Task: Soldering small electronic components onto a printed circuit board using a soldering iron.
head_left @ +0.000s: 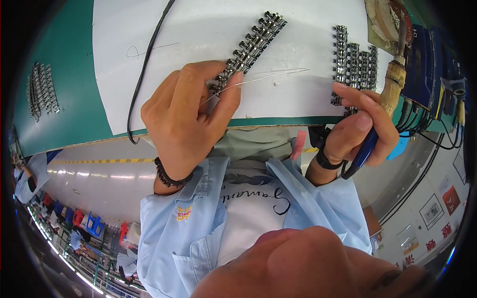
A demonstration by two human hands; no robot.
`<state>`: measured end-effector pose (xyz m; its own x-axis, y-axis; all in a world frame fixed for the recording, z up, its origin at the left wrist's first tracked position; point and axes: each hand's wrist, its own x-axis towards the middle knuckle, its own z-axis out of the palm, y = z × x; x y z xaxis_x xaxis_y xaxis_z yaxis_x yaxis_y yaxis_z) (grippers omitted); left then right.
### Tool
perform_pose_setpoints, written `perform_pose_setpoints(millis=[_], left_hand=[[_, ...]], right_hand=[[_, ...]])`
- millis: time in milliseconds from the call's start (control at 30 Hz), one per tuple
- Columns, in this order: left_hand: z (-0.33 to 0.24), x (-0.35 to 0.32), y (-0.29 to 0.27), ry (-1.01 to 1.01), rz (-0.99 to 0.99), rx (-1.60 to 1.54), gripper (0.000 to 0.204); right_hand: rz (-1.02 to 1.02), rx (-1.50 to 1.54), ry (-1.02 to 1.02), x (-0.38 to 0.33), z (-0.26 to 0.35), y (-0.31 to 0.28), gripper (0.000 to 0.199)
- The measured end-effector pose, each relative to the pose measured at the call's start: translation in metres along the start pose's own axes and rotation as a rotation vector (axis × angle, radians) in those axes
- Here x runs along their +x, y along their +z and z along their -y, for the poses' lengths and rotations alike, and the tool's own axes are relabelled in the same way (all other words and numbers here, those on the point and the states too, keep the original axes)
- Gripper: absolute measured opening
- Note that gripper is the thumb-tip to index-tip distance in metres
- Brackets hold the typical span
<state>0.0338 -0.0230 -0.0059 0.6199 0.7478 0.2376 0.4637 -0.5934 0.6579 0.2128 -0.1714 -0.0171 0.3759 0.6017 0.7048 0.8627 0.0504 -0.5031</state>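
Note:
My left hand [181, 111] pinches the near end of a slanting strip of small metal parts with black knobs [256, 42] on the white sheet. A thin solder wire [271, 76] passes by its thumb and fingers, its free end pointing right over the sheet. In my right hand [365, 124] is a soldering iron [395, 82] with a blue handle and a tan, worn-looking collar. Its metal shaft points away from me, beside a round, stained pad [382, 17]. Several similar strips [355, 67] lie side by side close to my right fingers.
More metal strips [42, 92] lie on the green mat [74, 124] at far left. A black cable [146, 64] crosses the white sheet [119, 30], near a loose wire bit [149, 48]. Blue boxes with cables [422, 64] stand at right. Another person's arm [27, 176] shows at left.

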Motion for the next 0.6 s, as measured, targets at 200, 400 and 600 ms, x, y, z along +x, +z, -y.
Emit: perform_pose_setpoints(millis=[200,400,600], left_hand=[[-0.0006,-0.0007,0.0026,-0.005,-0.022,-0.076,0.016],[0.0001,0.0006,-0.0012,0.01,-0.003,-0.017,0.019],[0.0005,0.001,-0.0014,0.039,0.015,-0.011,0.019]], right_hand=[[-0.039,0.006,0.01,-0.0015,0.0008,0.0019,0.021],[-0.027,0.018,0.015,0.0005,0.0014,0.0032,0.021],[-0.015,-0.003,0.009,-0.0003,0.0028,0.0009,0.02]])
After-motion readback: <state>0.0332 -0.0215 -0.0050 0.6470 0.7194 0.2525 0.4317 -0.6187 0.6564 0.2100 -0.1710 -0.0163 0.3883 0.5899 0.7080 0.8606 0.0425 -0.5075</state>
